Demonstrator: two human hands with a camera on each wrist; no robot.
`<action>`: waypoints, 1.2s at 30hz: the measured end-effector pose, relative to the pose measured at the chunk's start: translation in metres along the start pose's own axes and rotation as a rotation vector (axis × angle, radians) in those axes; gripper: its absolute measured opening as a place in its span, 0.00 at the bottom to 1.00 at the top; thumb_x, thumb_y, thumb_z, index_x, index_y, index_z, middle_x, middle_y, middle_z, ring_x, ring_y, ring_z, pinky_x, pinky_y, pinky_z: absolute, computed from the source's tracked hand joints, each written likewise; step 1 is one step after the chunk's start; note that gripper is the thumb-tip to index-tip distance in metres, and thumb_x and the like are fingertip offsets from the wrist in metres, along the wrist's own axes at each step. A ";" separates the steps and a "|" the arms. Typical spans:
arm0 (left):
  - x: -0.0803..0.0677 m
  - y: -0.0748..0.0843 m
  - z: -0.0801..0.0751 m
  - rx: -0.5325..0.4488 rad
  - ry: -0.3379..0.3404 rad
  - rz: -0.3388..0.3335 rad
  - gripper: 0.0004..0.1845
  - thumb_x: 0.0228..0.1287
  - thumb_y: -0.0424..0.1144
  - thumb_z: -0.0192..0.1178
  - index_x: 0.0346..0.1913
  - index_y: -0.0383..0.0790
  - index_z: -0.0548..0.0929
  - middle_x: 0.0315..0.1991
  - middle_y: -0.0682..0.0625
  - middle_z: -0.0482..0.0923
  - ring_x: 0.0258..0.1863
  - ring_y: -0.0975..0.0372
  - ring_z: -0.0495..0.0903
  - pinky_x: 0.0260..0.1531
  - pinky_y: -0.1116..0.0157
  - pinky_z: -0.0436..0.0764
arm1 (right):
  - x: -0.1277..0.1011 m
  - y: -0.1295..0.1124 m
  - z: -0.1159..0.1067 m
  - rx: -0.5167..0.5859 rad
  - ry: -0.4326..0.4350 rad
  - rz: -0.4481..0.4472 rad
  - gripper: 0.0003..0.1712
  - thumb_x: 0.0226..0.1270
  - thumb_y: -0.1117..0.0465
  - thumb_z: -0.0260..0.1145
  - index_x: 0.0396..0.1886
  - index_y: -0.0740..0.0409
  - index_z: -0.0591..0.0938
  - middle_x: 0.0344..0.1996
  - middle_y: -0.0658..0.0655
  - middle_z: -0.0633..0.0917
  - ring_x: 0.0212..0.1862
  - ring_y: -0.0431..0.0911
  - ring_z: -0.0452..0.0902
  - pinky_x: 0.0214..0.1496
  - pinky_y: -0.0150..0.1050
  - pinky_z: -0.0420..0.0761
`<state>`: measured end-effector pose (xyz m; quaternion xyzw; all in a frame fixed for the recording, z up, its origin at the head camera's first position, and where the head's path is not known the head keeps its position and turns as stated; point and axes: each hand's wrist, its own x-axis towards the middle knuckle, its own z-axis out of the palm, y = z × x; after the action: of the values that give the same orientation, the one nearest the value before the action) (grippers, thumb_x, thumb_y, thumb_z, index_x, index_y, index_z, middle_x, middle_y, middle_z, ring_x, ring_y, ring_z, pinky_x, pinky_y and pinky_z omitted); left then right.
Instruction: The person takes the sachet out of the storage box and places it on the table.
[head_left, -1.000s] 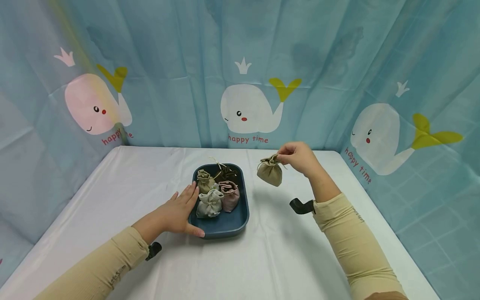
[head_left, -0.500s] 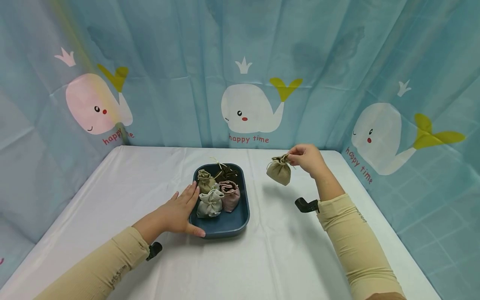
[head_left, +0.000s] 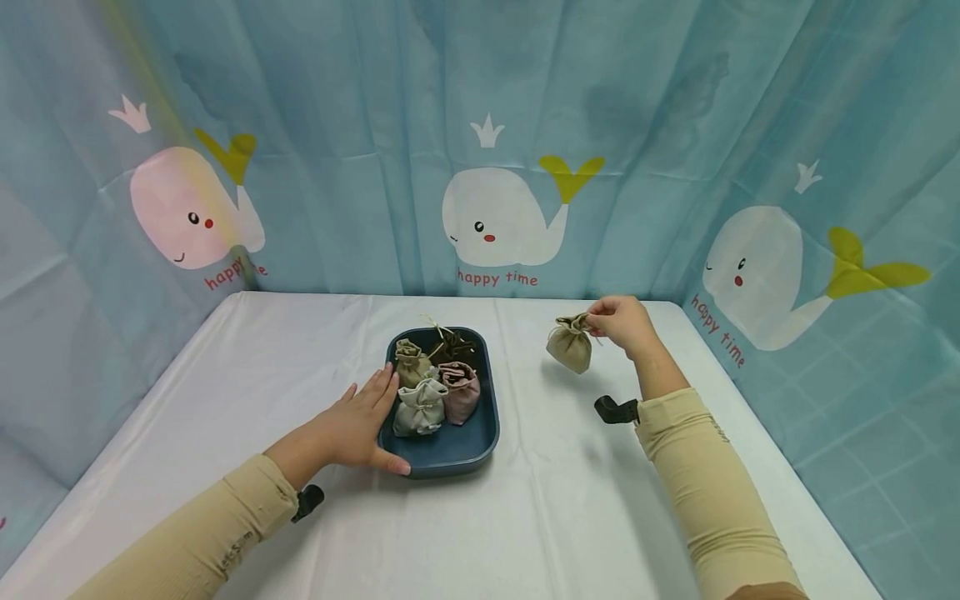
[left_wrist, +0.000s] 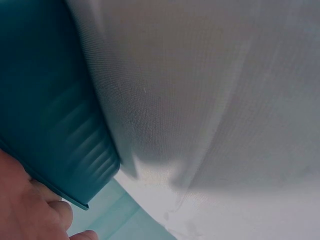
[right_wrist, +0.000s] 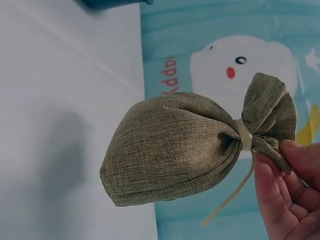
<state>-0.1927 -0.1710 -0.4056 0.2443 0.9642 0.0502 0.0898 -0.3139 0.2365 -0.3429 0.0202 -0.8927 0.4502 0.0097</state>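
Right hand (head_left: pixel 621 323) pinches the tied neck of an olive pouch (head_left: pixel 571 347), held above the white table (head_left: pixel 570 517), right of the blue tray (head_left: pixel 480 433). Left hand (head_left: pixel 352 429) rests flat, fingers straight, against the tray's left rim.

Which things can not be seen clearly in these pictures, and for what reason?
- Dark pouch at the far end of the blue tray, head view: small, partly hidden by the nearer pouches.
- Left hand, left wrist view: cut off by the frame edge, only a corner shows.
- Olive pouch pinched by the right hand: whether it touches the white tablecloth is unclear.
- Pouch contents: hidden by fabric.
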 end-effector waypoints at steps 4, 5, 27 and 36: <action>0.000 -0.001 0.001 -0.007 0.002 0.000 0.74 0.28 0.85 0.46 0.71 0.32 0.40 0.72 0.38 0.30 0.70 0.47 0.36 0.62 0.42 0.47 | 0.003 0.009 0.000 -0.010 0.014 0.015 0.08 0.64 0.67 0.59 0.38 0.69 0.79 0.36 0.64 0.81 0.33 0.45 0.78 0.37 0.37 0.80; 0.001 -0.001 0.001 -0.006 0.003 -0.001 0.74 0.28 0.85 0.46 0.71 0.32 0.40 0.72 0.38 0.30 0.70 0.47 0.36 0.62 0.42 0.47 | 0.003 0.011 0.001 -0.014 0.017 0.023 0.08 0.64 0.66 0.59 0.37 0.68 0.79 0.36 0.63 0.81 0.33 0.45 0.78 0.37 0.37 0.80; 0.000 0.002 -0.001 -0.014 -0.009 -0.002 0.73 0.29 0.83 0.48 0.71 0.32 0.40 0.72 0.38 0.30 0.70 0.47 0.35 0.62 0.42 0.46 | 0.010 0.042 0.016 0.025 -0.021 0.140 0.09 0.65 0.64 0.59 0.40 0.67 0.78 0.38 0.62 0.80 0.32 0.43 0.78 0.38 0.34 0.80; -0.001 0.002 -0.003 -0.010 0.004 0.003 0.73 0.30 0.83 0.48 0.71 0.31 0.40 0.72 0.37 0.31 0.70 0.46 0.38 0.62 0.42 0.47 | 0.010 0.043 0.012 0.039 -0.039 0.122 0.13 0.64 0.60 0.62 0.41 0.66 0.79 0.40 0.62 0.81 0.38 0.46 0.80 0.42 0.36 0.79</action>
<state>-0.1909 -0.1699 -0.4025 0.2450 0.9638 0.0556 0.0892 -0.3258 0.2520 -0.3841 -0.0252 -0.8832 0.4670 -0.0356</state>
